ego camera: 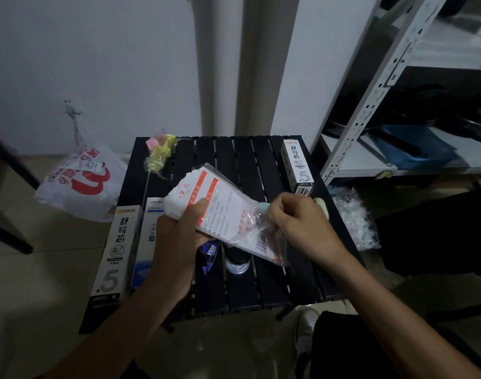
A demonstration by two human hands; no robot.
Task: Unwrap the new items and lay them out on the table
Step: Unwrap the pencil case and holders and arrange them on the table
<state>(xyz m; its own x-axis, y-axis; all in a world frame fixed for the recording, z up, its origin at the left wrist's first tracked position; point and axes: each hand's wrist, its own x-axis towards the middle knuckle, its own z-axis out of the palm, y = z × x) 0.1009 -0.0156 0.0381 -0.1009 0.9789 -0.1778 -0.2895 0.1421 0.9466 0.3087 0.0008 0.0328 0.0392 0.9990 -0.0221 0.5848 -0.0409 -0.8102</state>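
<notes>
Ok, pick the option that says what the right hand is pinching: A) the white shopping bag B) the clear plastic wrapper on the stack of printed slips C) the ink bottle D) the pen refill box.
B: the right hand pinches the clear plastic wrapper at the near end of the stack of printed slips, which the left hand grips above the black slatted table.

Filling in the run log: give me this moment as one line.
step: unwrapping | left hand: grips paper pack | right hand: pinches clear wrap | pack: held above table
</notes>
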